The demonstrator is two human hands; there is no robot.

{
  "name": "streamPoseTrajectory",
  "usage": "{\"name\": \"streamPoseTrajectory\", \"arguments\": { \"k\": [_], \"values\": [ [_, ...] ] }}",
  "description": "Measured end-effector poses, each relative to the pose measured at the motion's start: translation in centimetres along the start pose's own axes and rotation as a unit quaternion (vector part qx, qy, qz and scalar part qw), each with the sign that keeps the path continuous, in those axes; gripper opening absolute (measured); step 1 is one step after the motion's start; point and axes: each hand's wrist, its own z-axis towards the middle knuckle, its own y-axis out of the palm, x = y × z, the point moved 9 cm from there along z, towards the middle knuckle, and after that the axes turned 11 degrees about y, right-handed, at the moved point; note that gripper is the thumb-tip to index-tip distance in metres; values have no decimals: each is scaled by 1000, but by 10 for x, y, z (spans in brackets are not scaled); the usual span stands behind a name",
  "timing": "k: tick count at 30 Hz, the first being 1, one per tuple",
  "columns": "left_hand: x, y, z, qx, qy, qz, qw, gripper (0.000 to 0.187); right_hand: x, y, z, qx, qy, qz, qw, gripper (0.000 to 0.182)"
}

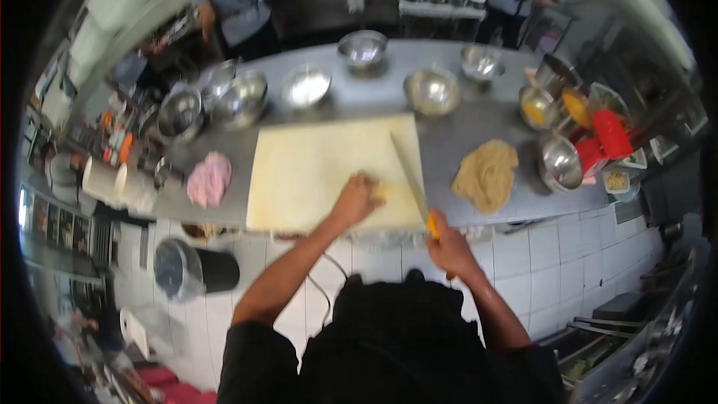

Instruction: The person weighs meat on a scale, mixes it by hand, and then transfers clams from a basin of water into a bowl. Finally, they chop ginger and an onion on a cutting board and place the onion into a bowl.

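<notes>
A large white cutting board (314, 164) with yellowish stains lies on the steel counter in front of me. My left hand (357, 200) rests on it, fingers curled against a small pale yellow piece of food (383, 193), too blurred to name. In my right hand (452, 248), at the board's near right corner, is a long kitchen knife (409, 172) gripped by its yellow handle. Its blade slants away to the upper left over the board, apart from my left fingers.
A beige cloth (486, 176) lies right of the board, a pink cloth (209, 179) left of it. Steel bowls (434, 91) line the counter's far side. A red container (612, 135) stands at right. A bin (213, 269) is on the floor. Co-workers (238, 11) stand beyond.
</notes>
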Motion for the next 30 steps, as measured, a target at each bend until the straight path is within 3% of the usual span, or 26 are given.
{"name": "streamPoseTrajectory", "arguments": {
  "k": [3, 6, 13, 16, 22, 30],
  "values": [
    [3, -1, 6, -32, 21, -28, 999, 37, -16, -4, -11, -8, 40, 22, 999, 65],
    [24, -19, 6, 23, 94, 88, 991, 35, -25, -2, -14, 12, 34, 21, 999, 64],
    [6, -17, -7, 37, 48, -35, 998, 45, -30, 4, -17, 65, 27, 1, 998, 55],
    [8, -15, -10, 25, 73, -62, 995, 41, -25, 8, -13, 98, 10, 5, 995, 49],
    [21, -37, -18, 123, 98, -6, 988, 37, -35, 1, -12, 153, -31, -28, 987, 46],
    [9, -26, -27, 152, 68, -89, 982, 35, -85, -2, -71, 49, 10, -113, 992, 59]
  ]
}}
